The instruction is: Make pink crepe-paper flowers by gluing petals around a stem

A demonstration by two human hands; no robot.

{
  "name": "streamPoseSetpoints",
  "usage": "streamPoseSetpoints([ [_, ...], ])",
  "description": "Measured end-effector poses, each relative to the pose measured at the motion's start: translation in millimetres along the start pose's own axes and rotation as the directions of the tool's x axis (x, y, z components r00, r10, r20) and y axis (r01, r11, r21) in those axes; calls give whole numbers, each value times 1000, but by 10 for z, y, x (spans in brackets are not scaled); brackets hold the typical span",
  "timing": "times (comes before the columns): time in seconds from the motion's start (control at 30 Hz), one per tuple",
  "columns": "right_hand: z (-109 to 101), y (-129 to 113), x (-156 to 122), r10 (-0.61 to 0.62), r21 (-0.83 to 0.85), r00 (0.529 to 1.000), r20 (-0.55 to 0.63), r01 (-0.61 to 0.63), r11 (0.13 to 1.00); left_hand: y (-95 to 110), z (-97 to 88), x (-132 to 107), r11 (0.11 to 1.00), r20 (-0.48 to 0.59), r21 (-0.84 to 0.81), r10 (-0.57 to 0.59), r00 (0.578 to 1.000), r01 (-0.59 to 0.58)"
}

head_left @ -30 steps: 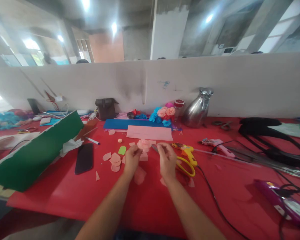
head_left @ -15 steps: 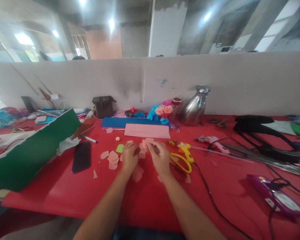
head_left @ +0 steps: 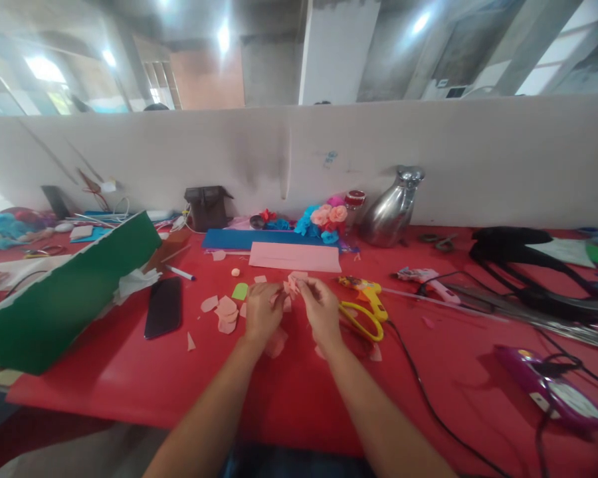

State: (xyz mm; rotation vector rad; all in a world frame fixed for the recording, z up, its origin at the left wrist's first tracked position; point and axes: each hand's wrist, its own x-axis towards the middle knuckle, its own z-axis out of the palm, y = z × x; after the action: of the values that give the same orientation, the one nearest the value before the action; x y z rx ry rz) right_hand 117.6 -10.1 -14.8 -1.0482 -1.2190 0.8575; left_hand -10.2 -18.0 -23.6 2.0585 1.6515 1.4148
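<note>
Both my hands work together over the red table (head_left: 299, 405). My left hand (head_left: 261, 311) is closed, pinching a small pink paper flower (head_left: 293, 282) from the left. My right hand (head_left: 319, 307) is closed too, its fingertips pinching the same flower from the right. Loose pink paper petals (head_left: 224, 311) lie left of my left hand, and more lie under my wrists. Yellow-handled scissors (head_left: 363, 317) rest just right of my right hand.
A pink paper sheet (head_left: 295, 257) and blue sheet (head_left: 239, 239) lie behind my hands. Left are a black phone (head_left: 163, 307) and a green board (head_left: 64, 292). Paper flowers (head_left: 325, 222), a steel jug (head_left: 393, 209), glue guns (head_left: 426, 279), cables and a purple device (head_left: 553, 392) fill the right.
My hands came closer together on the pink flower and lowered it toward the table. The view shifted slightly.
</note>
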Motion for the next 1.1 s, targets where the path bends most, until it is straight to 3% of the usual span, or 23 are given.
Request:
streamPoseSetpoints([
  [0.3, 25, -17, -33, -11, -30, 1000, 20, 11, 999, -15, -5, 12, 1000, 25, 9, -23, 999, 22],
  [0.47, 16, -62, -24, -11, 7, 1000, 28, 11, 1000, -66, 36, 10, 970, 28, -199, -136, 990, 139],
  [0.53, -15, -98, 4, 14, 80, 999, -33, -11, 997, -79, 64, 5, 911, 68, -353, -202, 977, 213],
  [0.63, -62, -142, 47, 70, 149, 993, -97, -55, 987, -88, 98, 3, 755, 181, -575, -257, 949, 315],
  [0.73, -73, -133, 63, 116, 179, 993, -28, -109, 978, -70, 101, 11, 622, 249, -696, -258, 934, 358],
  [0.83, -53, -91, 56, 125, 188, 990, 60, -134, 973, -35, 80, 20, 552, 268, -744, -269, 925, 376],
  [0.97, -47, -85, 35, 45, 138, 997, 67, -54, 989, -27, 73, 20, 516, 286, -760, -282, 916, 396],
  [1.1, -70, -159, -18, -167, -32, 986, 27, 168, 985, -62, 82, 31, 629, 217, -687, -301, 929, 364],
])
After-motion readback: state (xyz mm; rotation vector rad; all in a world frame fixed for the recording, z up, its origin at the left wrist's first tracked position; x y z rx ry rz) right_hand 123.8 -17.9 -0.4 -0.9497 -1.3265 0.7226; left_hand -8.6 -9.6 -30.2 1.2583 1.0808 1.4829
